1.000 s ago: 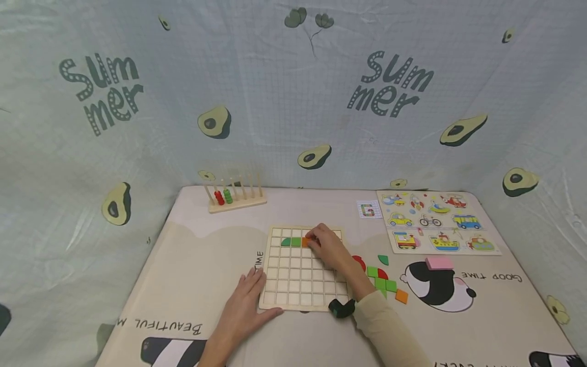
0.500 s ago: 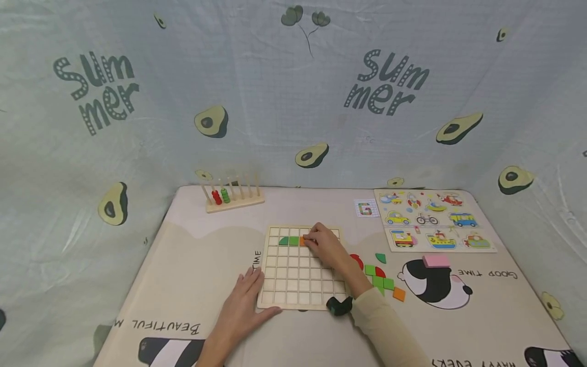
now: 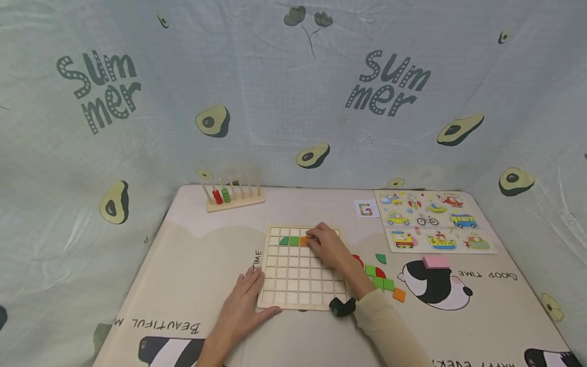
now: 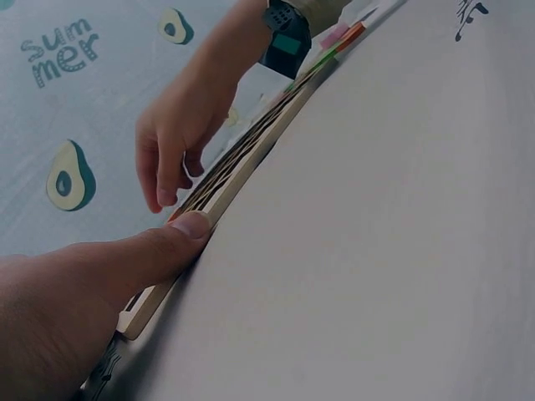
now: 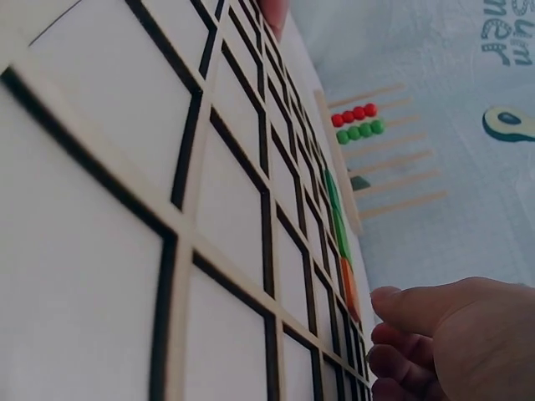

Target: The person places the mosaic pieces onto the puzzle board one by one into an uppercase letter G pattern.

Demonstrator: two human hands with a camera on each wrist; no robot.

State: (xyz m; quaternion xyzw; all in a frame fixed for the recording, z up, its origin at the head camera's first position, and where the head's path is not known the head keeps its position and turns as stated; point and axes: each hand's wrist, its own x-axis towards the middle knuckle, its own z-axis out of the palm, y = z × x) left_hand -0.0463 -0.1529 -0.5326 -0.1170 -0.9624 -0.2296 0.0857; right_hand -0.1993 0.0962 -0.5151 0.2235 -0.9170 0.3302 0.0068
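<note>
A wooden grid board (image 3: 293,285) lies on the table, with a green quarter-round tile (image 3: 285,241), a green square tile (image 3: 294,241) and an orange square tile (image 3: 303,241) side by side in an upper row. My right hand (image 3: 327,247) reaches over the board, its fingertips right at the orange tile and partly covering it. In the right wrist view the thumb and bent fingers (image 5: 401,355) show nothing between them. My left hand (image 3: 243,303) rests at the board's lower left corner, fingers extended along its side. Its thumb (image 4: 171,242) lies on the front edge.
Loose green, red and orange tiles (image 3: 389,284) lie right of the board, partly behind the right forearm. Behind them are a pink block (image 3: 436,262), a pattern card (image 3: 367,208) and a vehicle puzzle board (image 3: 440,224). A peg rack (image 3: 236,204) with red and green beads stands at the back left.
The head view shifts slightly. My right hand stays at the orange tile with only small movements of its fingers and wrist. The left hand keeps its place at the board's corner.
</note>
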